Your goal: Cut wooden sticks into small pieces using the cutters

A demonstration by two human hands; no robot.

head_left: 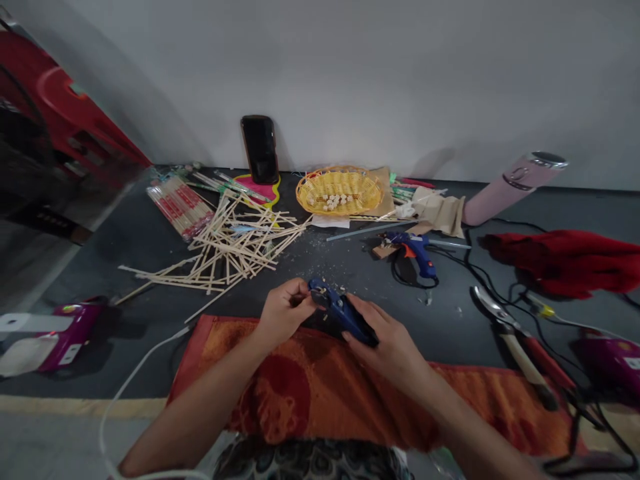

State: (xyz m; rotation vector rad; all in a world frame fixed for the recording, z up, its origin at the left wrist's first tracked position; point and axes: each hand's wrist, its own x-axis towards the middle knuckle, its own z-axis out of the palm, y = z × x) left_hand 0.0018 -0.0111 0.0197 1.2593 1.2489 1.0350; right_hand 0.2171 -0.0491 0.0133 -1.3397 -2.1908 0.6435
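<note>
My right hand [383,340] is wrapped round a dark blue hand tool [345,313] with a rounded head, above the near edge of the table. Its exact kind is hard to make out. My left hand [287,310] is closed in a pinch right beside the tool's head, and whatever its fingertips hold is too small or hidden to name. Pale chips lie scattered on the dark table around the tool. Beyond the left hand is a loose heap of thin wooden sticks [235,247]. A yellow wicker basket [305,190] farther back holds several small pale pieces.
An orange towel [350,393] lies along the near edge. A blue glue gun [423,257] and pruning shears [515,340] lie to the right, among black cords. A pink flask [510,190] and red cloth [575,263] are beyond. A phone [260,150] leans on the wall.
</note>
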